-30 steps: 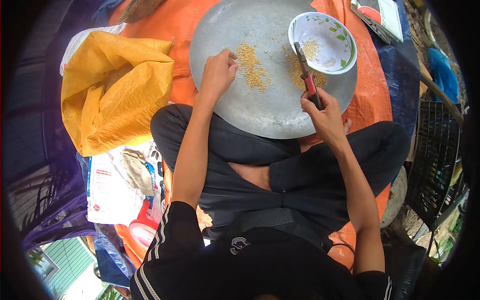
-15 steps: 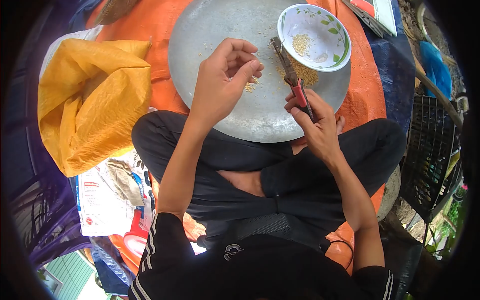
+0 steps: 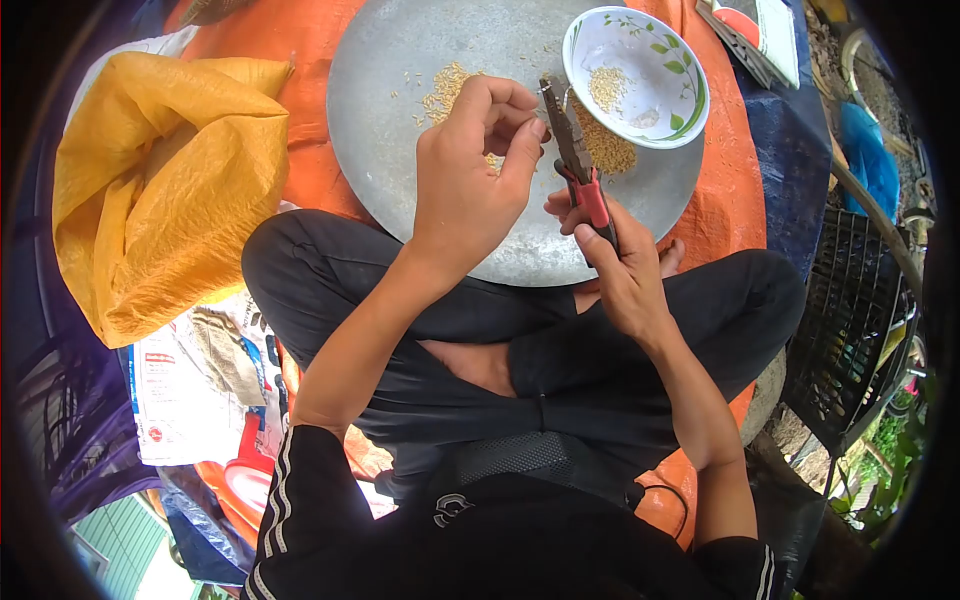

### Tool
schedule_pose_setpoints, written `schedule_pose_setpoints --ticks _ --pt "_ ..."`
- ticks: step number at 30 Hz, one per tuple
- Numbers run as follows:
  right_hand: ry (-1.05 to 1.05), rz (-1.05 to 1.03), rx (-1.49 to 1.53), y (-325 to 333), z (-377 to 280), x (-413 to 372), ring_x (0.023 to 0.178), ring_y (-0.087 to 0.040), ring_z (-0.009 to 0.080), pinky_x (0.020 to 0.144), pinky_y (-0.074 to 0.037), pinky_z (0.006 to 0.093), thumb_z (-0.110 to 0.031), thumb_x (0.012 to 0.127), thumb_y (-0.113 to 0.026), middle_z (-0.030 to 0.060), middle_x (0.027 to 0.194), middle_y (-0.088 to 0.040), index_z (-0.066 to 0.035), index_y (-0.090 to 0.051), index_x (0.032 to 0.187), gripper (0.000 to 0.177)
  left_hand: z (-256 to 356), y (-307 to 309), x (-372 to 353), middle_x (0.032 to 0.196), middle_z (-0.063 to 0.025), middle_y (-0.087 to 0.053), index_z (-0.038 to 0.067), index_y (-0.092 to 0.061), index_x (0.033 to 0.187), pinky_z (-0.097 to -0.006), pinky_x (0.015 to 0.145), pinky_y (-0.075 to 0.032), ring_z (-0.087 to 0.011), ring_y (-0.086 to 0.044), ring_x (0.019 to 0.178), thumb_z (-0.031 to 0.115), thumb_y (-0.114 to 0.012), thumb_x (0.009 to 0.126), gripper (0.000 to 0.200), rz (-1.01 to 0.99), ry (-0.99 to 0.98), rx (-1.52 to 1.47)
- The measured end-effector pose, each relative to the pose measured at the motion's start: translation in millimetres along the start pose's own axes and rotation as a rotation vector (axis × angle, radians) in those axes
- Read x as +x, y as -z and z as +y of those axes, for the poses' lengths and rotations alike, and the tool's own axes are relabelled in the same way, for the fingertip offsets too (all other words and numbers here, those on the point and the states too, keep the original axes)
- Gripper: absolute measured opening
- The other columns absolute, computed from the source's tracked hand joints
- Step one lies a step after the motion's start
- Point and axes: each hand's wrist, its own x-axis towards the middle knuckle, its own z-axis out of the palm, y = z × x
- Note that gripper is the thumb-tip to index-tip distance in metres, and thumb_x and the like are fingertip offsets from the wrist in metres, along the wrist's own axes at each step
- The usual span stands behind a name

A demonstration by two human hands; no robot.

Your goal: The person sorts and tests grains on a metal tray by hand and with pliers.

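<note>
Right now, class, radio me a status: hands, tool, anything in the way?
Right hand gripping pliers by red handles. Left hand pinched beside the nose, over metal tray; contents too small to tell. Bowl close beside, not blocking.

Head camera (fisheye) looks steeply down — close over the tray [image 3: 380, 140].

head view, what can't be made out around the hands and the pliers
Head view only:
1. Whatever the left hand pinches beside the pliers: too small, and covered by its own fingertips.
2. Lower handles of the pliers: wrapped by the right hand.
3. Far rim of the metal tray: cut off by the top edge.
4. Inside of the yellow sack: hidden by its folds.
</note>
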Motion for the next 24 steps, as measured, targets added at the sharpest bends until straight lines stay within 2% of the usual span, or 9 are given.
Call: schedule_pose_setpoints --ticks 11,16,19,21,24 --pt "-0.047 0.018 -0.009 -3.8 1.7 0.1 0.095 -0.064 0.0203 0.086 -0.051 0.0342 -0.014 0.097 -0.055 0.0124 0.106 -0.068 0.004 -0.061 0.118 0.028 -5.3 -9.9 -0.4 0.086 -0.0098 -0.07 -0.002 -0.056 0.104 -0.0272 0.069 -0.057 -0.0151 -0.071 0.078 -0.001 -0.062 0.093 0.012 0.106 -0.055 0.035" --pt "-0.053 0.003 0.019 -4.3 0.6 -0.2 0.098 -0.064 0.02 0.087 -0.05 0.0338 -0.014 0.098 -0.055 0.0128 0.106 -0.069 0.005 -0.061 0.119 0.029 -8.3 -10.2 -2.0 0.081 -0.008 -0.069 0.001 -0.057 0.099 -0.0288 0.066 -0.055 -0.016 -0.07 0.071 -0.001 -0.063 0.091 0.011 0.087 -0.193 0.213" --pt "-0.105 0.005 0.083 -3.6 -5.3 -0.7 0.1 -0.064 0.0198 0.089 -0.049 0.0339 -0.014 0.098 -0.054 0.013 0.106 -0.069 0.006 -0.061 0.118 0.029 -9.6 -12.2 -1.8 0.079 -0.0078 -0.067 0.002 -0.056 0.098 -0.029 0.065 -0.055 -0.0165 -0.069 0.068 -0.001 -0.063 0.091 0.01 0.099 -0.202 0.203" --pt "-0.164 -0.036 0.098 -2.0 -11.0 0.1 0.1 -0.064 0.0203 0.09 -0.049 0.0351 -0.014 0.098 -0.053 0.0129 0.108 -0.068 0.006 -0.061 0.113 0.026 -8.6 -11.6 -1.0 0.079 -0.0074 -0.067 0.002 -0.056 0.097 -0.029 0.064 -0.054 -0.0161 -0.068 0.068 -0.001 -0.063 0.091 0.01 0.101 -0.2 0.189" --pt "-0.124 -0.036 0.122 -4.6 -8.5 -0.6 0.101 -0.064 0.0204 0.09 -0.049 0.0361 -0.013 0.098 -0.053 0.0129 0.111 -0.065 0.005 -0.061 0.108 0.023 -7.6 -12.2 -0.8 0.078 -0.0068 -0.066 0.002 -0.055 0.097 -0.0288 0.063 -0.053 -0.0153 -0.067 0.066 -0.001 -0.064 0.091 0.01 0.114 -0.201 0.17"
